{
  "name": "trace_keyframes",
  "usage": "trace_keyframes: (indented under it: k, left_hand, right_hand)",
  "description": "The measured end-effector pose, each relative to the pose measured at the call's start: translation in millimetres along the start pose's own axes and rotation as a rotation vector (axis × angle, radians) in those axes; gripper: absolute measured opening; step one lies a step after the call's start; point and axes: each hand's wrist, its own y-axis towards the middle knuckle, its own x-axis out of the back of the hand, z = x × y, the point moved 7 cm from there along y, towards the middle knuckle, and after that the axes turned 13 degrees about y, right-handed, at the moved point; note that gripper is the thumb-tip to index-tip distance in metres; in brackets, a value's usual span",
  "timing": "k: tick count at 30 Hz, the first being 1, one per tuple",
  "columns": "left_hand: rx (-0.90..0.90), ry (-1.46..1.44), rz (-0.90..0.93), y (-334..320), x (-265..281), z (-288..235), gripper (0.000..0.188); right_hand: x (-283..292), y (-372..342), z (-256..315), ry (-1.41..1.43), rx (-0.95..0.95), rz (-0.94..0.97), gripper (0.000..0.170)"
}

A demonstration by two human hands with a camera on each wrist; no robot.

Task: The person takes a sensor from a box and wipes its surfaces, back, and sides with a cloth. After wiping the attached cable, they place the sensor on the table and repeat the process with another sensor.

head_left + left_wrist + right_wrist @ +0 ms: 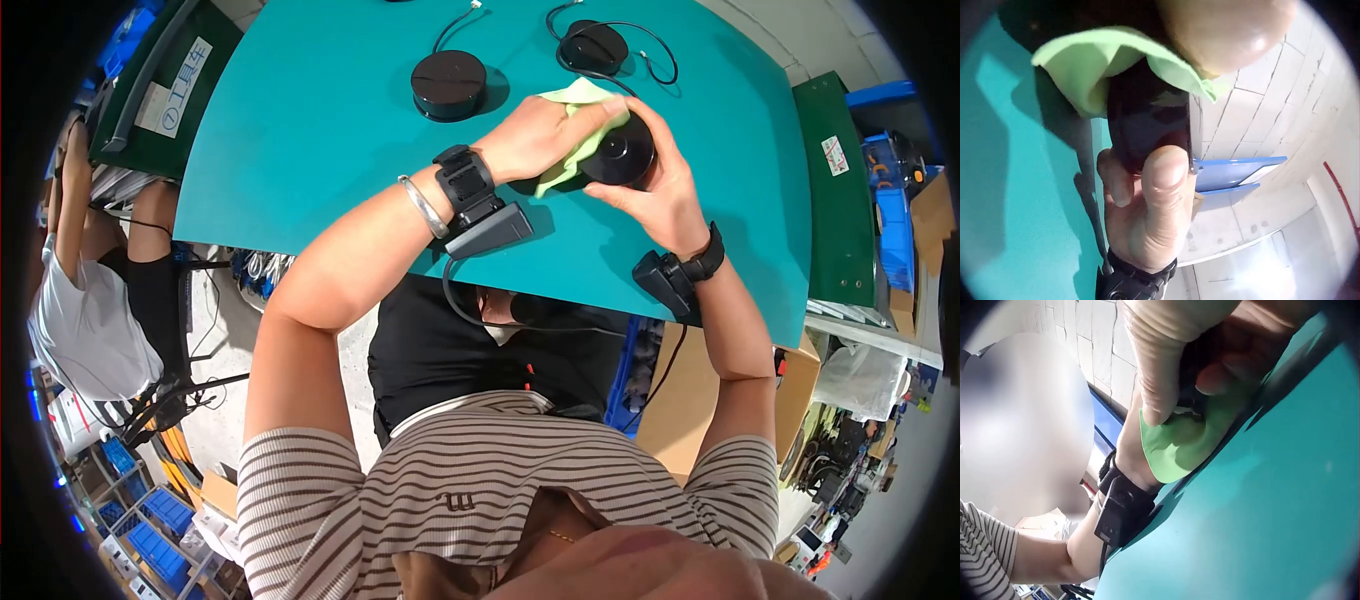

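Note:
My right hand [668, 195] grips a round, glossy black disc-shaped device [622, 155] with a small hub at its centre, thumb on one side and fingers round the far edge. My left hand [535, 138] holds a light green cloth [560, 172] against the disc's left side. In the left wrist view the cloth [1079, 72] drapes over the black disc's upper end [1147, 119], while the right thumb presses its lower part. The right wrist view shows the cloth [1175, 447] hanging below the fingers; most of the disc is hidden there.
Two similar black discs, one at the table's middle back [449, 88] and one farther right [597, 48], lie with thin cables on the green table [330, 120]. Green cabinets stand at left [150, 90] and right [838, 190]. Another person [95, 320] sits at the far left.

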Motion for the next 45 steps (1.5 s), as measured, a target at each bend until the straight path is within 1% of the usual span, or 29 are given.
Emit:
trace_keyframes:
  k: [2, 3, 7, 9, 10, 13, 14, 16, 17, 18, 19, 20, 21, 22, 24, 28, 29, 30, 31, 32, 34, 36, 38, 39, 40, 41, 42, 43, 45]
  left_hand:
    - [-0.141, 0.142, 0.000, -5, -4, -14, 0.049]
    - [-0.191, 0.171, 0.025, -4, -1, -24, 0.053]
    - [-0.175, 0.231, -0.011, -5, -3, -19, 0.048]
    - [-0.170, 0.104, -0.115, -3, 1, -19, 0.052]
    - [-0.172, 0.105, -0.117, -3, 2, -19, 0.052]
    - [-0.091, 0.139, -0.129, -4, 6, -14, 0.049]
    - [-0.089, 0.140, -0.127, -4, 6, -12, 0.049]
    - [-0.114, 0.122, -0.151, -3, 7, -8, 0.048]
    - [-0.105, 0.090, -0.138, -1, 6, -5, 0.043]
    - [-0.109, 0.092, -0.134, -1, 5, -3, 0.043]
    - [-0.167, 0.052, -0.128, -2, 5, -5, 0.042]
    - [-0.224, 0.011, -0.125, -4, 6, -13, 0.041]
    - [-0.047, -0.001, 0.016, -3, -3, -6, 0.047]
    - [-0.197, 0.042, -0.084, -5, 0, -23, 0.056]
    - [-0.224, 0.069, -0.111, -5, -1, -24, 0.053]
    - [-0.174, 0.126, -0.134, -5, -2, -24, 0.053]
    - [-0.136, 0.148, -0.146, -6, 0, -28, 0.053]
    - [-0.098, 0.170, -0.158, -6, 2, -28, 0.053]
    - [-0.140, 0.273, -0.197, -5, 2, -27, 0.054]
    - [-0.136, 0.273, -0.196, -5, 3, -26, 0.054]
    - [-0.092, 0.216, -0.178, -7, 6, -24, 0.051]
    - [-0.070, 0.228, -0.162, -5, 7, -19, 0.054]
    - [-0.029, 0.092, -0.177, -4, 8, -9, 0.052]
    - [-0.006, 0.045, -0.110, -5, 8, -8, 0.044]
    - [-0.007, 0.046, -0.111, -4, 6, -3, 0.044]
    - [-0.090, 0.025, -0.090, -4, 3, -9, 0.042]
    - [-0.173, 0.004, -0.071, -5, 1, -16, 0.042]
    - [-0.131, 0.135, 0.011, -5, -5, -14, 0.048]
    - [-0.178, 0.127, -0.019, -6, -2, -20, 0.050]
  right_hand:
    - [-2, 2, 2, 0.075, -0.024, 0.017, 0.082]
    - [-1, 2, 7, -0.097, 0.032, 0.018, 0.081]
    - [-4, 1, 11, -0.162, 0.036, 0.004, 0.081]
    - [-6, 2, 15, -0.137, 0.065, 0.015, 0.082]
    - [-5, 1, 13, -0.138, 0.067, 0.016, 0.082]
    - [0, 0, 7, -0.169, 0.064, -0.007, 0.084]
    - [0, 1, 3, -0.122, 0.041, 0.006, 0.084]
    - [0, -1, -2, -0.069, 0.010, 0.010, 0.084]
    - [0, -1, -1, -0.036, 0.001, 0.012, 0.084]
    - [0, 1, 0, -0.006, -0.002, 0.015, 0.083]
    - [1, 2, 3, -0.006, 0.001, 0.010, 0.083]
    - [1, 3, 6, -0.080, 0.014, 0.003, 0.082]
    - [1, 3, 8, -0.154, 0.026, -0.004, 0.081]
    - [0, 3, 9, -0.156, 0.028, -0.007, 0.081]
    - [-2, 2, 17, -0.301, 0.113, -0.037, 0.079]
    - [-4, 1, 23, -0.379, 0.110, -0.031, 0.079]
    - [-4, 0, 24, -0.379, 0.112, -0.030, 0.079]
    - [-5, 0, 23, -0.347, 0.098, -0.016, 0.080]
    - [-6, 0, 22, -0.314, 0.083, -0.002, 0.081]
    - [-6, -1, 18, -0.311, 0.081, 0.000, 0.081]
    - [-2, -2, 7, -0.230, 0.030, -0.024, 0.083]
    - [0, -1, 5, -0.196, 0.044, -0.003, 0.084]
    - [2, 0, -3, -0.097, -0.008, -0.004, 0.083]
    - [2, 0, -3, -0.097, -0.006, -0.003, 0.083]
    - [0, 1, -3, 0.006, -0.017, -0.003, 0.083]
    - [-1, 2, -4, 0.109, -0.028, -0.001, 0.083]
    - [-1, 3, -2, 0.106, -0.024, 0.002, 0.083]
    - [0, 3, -1, 0.069, -0.022, -0.005, 0.082]
    - [-1, 4, 3, 0.034, 0.008, 0.009, 0.080]
